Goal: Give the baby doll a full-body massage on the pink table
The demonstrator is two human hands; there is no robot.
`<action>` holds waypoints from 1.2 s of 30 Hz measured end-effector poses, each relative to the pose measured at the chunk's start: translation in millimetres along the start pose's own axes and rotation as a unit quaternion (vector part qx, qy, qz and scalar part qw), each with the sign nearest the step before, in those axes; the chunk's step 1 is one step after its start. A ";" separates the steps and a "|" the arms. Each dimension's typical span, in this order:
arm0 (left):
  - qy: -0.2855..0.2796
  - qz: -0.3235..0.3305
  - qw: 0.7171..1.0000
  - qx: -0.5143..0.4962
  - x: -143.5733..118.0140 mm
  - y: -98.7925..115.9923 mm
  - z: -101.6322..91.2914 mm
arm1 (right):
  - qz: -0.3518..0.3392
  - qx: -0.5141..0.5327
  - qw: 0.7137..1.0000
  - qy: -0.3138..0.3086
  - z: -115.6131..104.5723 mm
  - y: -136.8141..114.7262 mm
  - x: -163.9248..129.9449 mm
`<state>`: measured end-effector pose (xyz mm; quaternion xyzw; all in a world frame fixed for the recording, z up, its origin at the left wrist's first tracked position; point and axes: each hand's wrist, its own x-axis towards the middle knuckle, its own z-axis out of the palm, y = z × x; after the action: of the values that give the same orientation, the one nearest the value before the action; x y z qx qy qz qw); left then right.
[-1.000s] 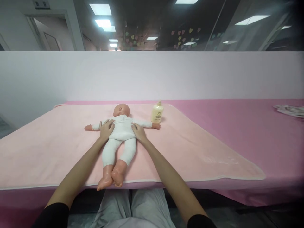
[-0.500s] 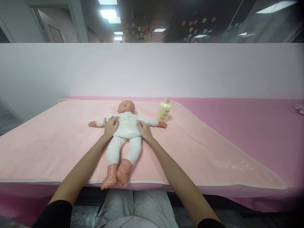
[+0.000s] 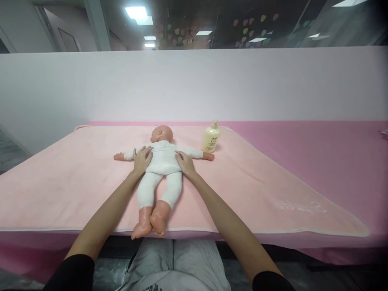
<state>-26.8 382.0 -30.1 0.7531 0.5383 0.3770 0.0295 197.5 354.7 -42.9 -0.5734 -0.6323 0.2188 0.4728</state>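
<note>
Sliding slightly up the doll point(image 3: 160, 163), your left hand point(image 3: 142, 158) and right hand point(image 3: 184, 163) lie flat and open on its chest, gripping nothing, the lotion bottle point(image 3: 211, 138) beyond your right hand untouched.

Left hand point(image 3: 142, 158), right hand point(image 3: 184, 163): bare, no rings, no watch, no gloves. Forearms bare up to elbows. Black sleeves pushed up, visible at bottom left and bottom right of view. Light grey trousers below near edge of surface; dark print on grey fabric at bottom centre.
</note>
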 end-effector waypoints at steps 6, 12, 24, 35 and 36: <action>0.000 0.001 1.000 0.002 0.2 -1.2 0.5 | 0.005 0.000 1.000 -0.001 0.0 0.4 0.8; 0.000 0.006 1.000 -0.002 0.0 -1.7 -0.1 | 0.005 -0.001 1.000 -0.005 -0.7 -1.5 0.1; 0.004 0.009 1.000 -0.008 -1.8 1.2 -1.4 | 0.003 -0.005 1.000 -0.012 -1.6 -1.0 -1.4; 0.000 0.000 1.000 -0.001 -3.0 2.5 -1.5 | -0.013 -0.013 1.000 -0.010 1.6 8.0 2.4; -0.001 -0.001 1.000 0.001 -3.0 3.0 -1.8 | -0.012 -0.013 1.000 -0.009 1.9 8.7 2.6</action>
<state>-26.0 377.6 -29.1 0.7534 0.5392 0.3752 0.0296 200.7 359.8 -50.0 -0.5697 -0.6462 0.2106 0.4622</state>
